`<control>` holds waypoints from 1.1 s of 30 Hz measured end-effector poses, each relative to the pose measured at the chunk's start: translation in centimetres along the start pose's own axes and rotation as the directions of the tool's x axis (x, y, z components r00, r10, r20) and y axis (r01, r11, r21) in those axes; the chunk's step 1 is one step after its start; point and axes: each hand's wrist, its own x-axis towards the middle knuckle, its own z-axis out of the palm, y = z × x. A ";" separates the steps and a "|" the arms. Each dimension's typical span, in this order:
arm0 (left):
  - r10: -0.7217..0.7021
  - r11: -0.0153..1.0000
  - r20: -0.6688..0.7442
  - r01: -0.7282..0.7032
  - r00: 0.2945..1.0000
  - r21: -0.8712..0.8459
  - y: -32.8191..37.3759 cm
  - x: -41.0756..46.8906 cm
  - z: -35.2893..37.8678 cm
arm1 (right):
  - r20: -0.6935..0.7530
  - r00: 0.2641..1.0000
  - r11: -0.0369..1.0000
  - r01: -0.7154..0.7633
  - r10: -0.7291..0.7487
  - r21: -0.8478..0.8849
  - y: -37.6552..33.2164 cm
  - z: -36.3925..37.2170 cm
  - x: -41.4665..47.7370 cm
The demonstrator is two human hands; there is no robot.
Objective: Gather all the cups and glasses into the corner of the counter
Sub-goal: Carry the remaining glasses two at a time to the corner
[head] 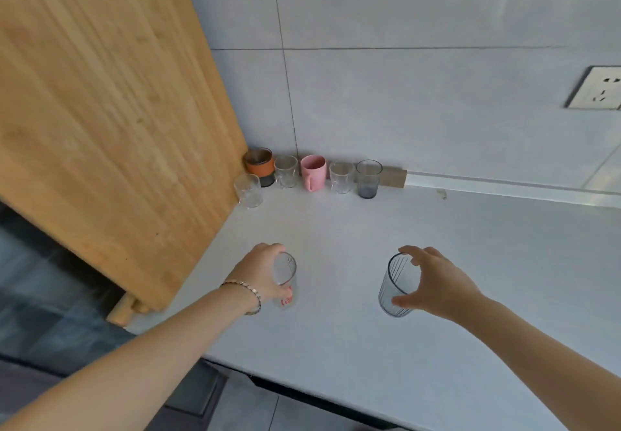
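My left hand [260, 272] grips a clear glass with red print [285, 279] on the white counter [369, 229]. My right hand [437, 282] holds a grey ribbed glass [395, 287] from its right side. In the far corner stand several vessels in a row: an orange-banded cup [258, 165], a clear glass [286, 171], a pink mug [313, 172], another clear glass [341, 176] and a grey tinted glass [368, 178]. One more clear glass [248, 191] stands in front of the orange-banded cup, beside the wooden panel.
A tall wooden panel [111, 121] borders the counter on the left. Grey wall tiles rise behind, with a socket [596, 87] at the right. A small wooden block [393, 176] sits against the wall. The counter's front edge [302, 383] runs below my arms.
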 end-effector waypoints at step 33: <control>0.168 0.950 0.165 -0.204 0.972 0.236 -8.8 33.8 -4.6 | 0.009 0.988 0.988 -0.152 0.152 0.019 -13.0 7.1 29.1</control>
